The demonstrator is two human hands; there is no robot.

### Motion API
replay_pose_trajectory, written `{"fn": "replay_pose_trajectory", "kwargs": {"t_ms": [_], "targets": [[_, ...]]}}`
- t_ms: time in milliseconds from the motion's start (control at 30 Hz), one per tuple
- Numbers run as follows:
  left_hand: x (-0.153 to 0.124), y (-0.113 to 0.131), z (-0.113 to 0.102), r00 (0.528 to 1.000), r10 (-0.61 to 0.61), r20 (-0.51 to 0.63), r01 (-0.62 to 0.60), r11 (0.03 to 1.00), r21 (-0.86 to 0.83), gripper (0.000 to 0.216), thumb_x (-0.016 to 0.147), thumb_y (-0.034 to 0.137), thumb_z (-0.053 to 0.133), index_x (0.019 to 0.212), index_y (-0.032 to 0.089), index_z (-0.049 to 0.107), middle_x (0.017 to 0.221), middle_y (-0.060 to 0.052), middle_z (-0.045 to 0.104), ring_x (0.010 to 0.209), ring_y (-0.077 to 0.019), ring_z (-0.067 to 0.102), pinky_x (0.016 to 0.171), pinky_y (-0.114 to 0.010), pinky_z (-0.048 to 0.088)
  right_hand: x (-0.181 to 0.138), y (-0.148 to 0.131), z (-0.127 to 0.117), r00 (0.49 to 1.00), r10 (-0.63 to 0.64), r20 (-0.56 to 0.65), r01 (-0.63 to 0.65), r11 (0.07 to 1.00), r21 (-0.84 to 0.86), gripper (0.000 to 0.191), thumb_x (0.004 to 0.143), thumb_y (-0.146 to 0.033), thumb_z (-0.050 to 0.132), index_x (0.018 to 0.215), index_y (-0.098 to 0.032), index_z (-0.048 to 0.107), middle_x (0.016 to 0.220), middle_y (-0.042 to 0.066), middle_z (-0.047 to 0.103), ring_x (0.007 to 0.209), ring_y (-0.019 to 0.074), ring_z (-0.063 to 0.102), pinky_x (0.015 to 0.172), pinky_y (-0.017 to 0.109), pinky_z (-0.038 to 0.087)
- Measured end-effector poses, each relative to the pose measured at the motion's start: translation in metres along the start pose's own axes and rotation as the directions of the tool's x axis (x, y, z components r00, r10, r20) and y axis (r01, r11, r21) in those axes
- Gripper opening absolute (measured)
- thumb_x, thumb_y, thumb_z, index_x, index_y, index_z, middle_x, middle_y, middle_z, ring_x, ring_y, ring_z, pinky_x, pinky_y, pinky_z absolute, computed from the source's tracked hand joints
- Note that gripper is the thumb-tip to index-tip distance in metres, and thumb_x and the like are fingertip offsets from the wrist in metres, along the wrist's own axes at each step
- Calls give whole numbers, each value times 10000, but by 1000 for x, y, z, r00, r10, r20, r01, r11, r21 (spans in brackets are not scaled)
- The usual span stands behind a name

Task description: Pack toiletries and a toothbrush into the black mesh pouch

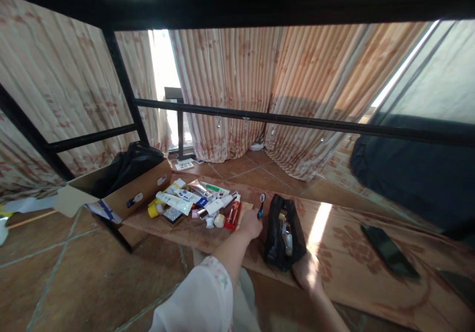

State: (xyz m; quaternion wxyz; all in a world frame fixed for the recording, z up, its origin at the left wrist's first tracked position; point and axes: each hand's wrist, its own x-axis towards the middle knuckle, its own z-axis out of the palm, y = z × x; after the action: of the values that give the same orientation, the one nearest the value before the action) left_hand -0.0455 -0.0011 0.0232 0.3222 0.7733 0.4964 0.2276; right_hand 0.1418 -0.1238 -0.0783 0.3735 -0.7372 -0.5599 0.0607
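My left hand [251, 223] is closed round the handle of a toothbrush [261, 204] with a blue head that points up. It hovers just left of an open black toiletry pouch [275, 238] on the patterned bed surface. My right hand [306, 271] grips the near lower edge of the pouch, fingers curled on its fabric. Shiny small items show inside the pouch. Left of the toothbrush lies a heap of tubes [185, 201] and a red bottle [233, 213] on a flat cardboard sheet [193, 233].
An open cardboard box [122, 198] with a black bag in it stands at the left. A dark phone [389, 250] lies on the bed cover at the right. Black bed-frame rails [297, 121] cross the view, with curtains behind and a tiled floor below.
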Motion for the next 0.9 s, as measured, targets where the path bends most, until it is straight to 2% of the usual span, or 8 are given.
{"fn": "replay_pose_trajectory", "kwargs": {"t_ms": [133,367,467,567,900], "targets": [[4,-4,2,1000,-8,-17,8,1000,-18,212,802,101,493,924,143,661,963,-95,697,947,-193,623,862,-269,453,-1,-6,-2,999,25,30,-24,1000,-11,386,802,-400,429,930,-132,676,871,113,703,793,222,647,719,302,517],[10,-2,0,996,-53,-77,54,998,22,96,830,195,547,893,142,596,890,-90,672,869,-192,623,789,-276,450,1,-18,-6,999,28,29,-26,997,-71,316,808,-299,405,885,-145,670,878,107,707,784,214,654,697,268,505],[9,0,-2,993,-38,-116,39,999,0,71,821,222,579,850,159,570,840,-63,659,834,-178,619,751,-260,442,1,-17,-4,1000,22,-14,-23,997,-72,310,798,-293,413,884,-145,671,851,103,704,762,215,652,685,277,508],[8,1,-4,991,-36,-127,32,999,-33,77,809,232,601,825,170,558,825,-49,658,797,-167,618,722,-251,434,1,-14,-1,999,20,-49,-24,996,-80,303,788,-279,415,875,-143,671,825,100,698,738,216,649,657,285,511],[9,5,-4,989,-24,-145,23,1000,-3,161,776,309,633,729,172,564,735,-28,638,723,-156,591,650,-249,391,2,-24,-7,999,24,-35,-27,998,-61,230,767,-206,429,807,-156,651,789,83,697,703,203,647,614,256,490]]}}
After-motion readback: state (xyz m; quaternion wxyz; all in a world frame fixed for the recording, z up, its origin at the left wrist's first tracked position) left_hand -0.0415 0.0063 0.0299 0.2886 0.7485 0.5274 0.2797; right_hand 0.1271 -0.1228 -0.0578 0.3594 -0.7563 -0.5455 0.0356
